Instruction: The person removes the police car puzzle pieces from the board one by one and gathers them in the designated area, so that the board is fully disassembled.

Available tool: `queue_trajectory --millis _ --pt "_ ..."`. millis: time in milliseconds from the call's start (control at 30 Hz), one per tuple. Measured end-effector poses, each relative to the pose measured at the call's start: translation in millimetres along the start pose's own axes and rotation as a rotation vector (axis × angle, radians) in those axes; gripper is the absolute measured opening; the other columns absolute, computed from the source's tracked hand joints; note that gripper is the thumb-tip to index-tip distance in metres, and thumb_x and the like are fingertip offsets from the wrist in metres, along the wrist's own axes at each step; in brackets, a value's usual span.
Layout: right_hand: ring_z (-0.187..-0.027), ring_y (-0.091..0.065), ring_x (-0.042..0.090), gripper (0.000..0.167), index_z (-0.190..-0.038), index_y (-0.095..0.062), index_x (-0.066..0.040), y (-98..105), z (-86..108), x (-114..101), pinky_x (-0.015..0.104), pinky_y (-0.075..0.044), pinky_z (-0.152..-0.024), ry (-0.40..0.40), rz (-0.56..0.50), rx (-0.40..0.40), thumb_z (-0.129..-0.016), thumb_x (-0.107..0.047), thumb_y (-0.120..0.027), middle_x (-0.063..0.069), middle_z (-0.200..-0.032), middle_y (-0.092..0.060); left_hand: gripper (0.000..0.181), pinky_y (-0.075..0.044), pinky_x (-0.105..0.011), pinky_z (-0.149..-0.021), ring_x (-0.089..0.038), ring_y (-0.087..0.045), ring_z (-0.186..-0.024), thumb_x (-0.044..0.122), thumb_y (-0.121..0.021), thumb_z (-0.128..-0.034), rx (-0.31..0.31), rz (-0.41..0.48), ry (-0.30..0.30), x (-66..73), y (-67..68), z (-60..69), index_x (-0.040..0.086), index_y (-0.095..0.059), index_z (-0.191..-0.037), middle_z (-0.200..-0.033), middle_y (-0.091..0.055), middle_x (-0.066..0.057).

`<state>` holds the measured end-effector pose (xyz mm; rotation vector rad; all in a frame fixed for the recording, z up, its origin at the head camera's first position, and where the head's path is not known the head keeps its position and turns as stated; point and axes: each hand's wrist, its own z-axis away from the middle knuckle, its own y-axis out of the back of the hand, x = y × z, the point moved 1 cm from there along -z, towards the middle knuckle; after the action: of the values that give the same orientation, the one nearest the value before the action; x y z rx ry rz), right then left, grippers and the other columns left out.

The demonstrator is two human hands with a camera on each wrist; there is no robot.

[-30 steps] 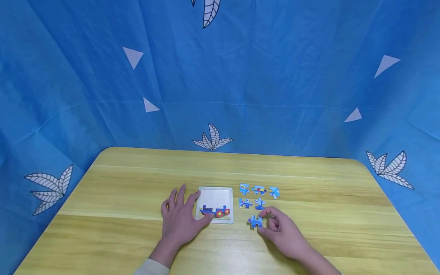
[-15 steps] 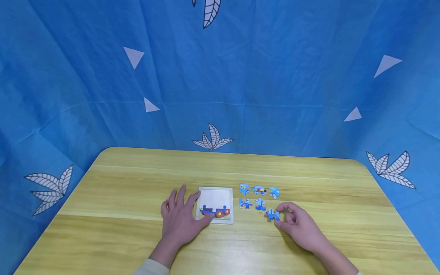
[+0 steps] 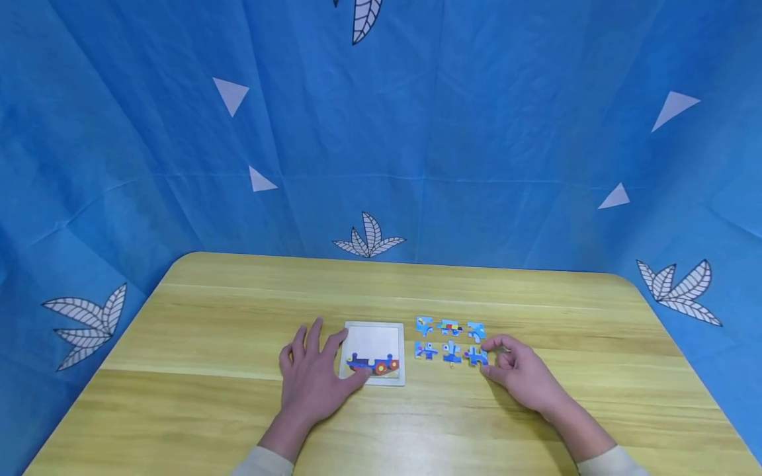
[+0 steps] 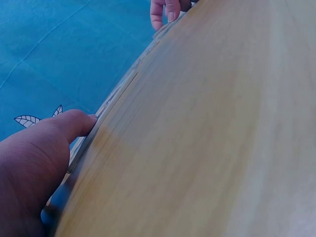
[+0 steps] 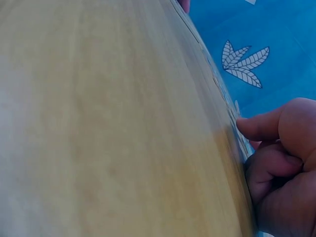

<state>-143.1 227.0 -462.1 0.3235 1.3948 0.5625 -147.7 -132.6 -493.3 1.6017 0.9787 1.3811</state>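
A square white puzzle tray (image 3: 372, 381) lies on the table with a strip of joined pieces, a blue and red vehicle picture (image 3: 375, 365), along its lower part. My left hand (image 3: 318, 380) rests at the tray's left side, fingers spread, its thumb touching the lower edge. In the left wrist view, the thumb (image 4: 76, 124) presses that edge. To the right, my right hand (image 3: 520, 373) pinches a blue puzzle piece (image 3: 475, 356) between thumb and index finger, at the table surface. The right wrist view shows its other fingers (image 5: 271, 168) curled; the piece is hardly visible there.
Several loose blue puzzle pieces (image 3: 450, 328) lie in two rows between tray and right hand; the pinched piece is at the lower row's right end. The wooden table (image 3: 238, 291) ends at a blue leaf-patterned cloth (image 3: 476, 165) behind and beside it.
My right hand has moved right and away from me, carrying the blue puzzle piece to the right end of the lower row. The left hand and the tray have stayed put.
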Motion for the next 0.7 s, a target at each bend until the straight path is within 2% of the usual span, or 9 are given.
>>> queue_trajectory --millis 333,700 --pt "-0.051 -0.037 0.014 0.033 -0.119 -0.06 -0.004 -0.4 -0.7 -4.6 0.034 -0.04 -0.064 -0.052 0.038 0.029 -0.088 -0.004 -0.071 0.0 -0.062 -0.04 0.083 -0.011 -0.061 -0.104 -0.043 -0.01 -0.144 0.075 -0.06 -0.0796 0.0 -0.003 0.001 0.7 0.4 0.5 0.026 -0.053 -0.146 -0.16 -0.023 -0.017" --pt "-0.053 -0.039 0.016 0.036 -0.121 -0.059 -0.004 -0.4 1.2 -5.2 0.034 -0.038 -0.059 -0.088 0.023 0.046 -0.087 -0.004 -0.071 0.001 -0.063 -0.041 0.082 -0.012 -0.061 -0.104 -0.043 -0.011 -0.144 0.074 -0.06 -0.08 0.001 0.006 -0.003 1.9 2.4 1.7 0.025 -0.053 -0.146 -0.16 -0.024 -0.018"
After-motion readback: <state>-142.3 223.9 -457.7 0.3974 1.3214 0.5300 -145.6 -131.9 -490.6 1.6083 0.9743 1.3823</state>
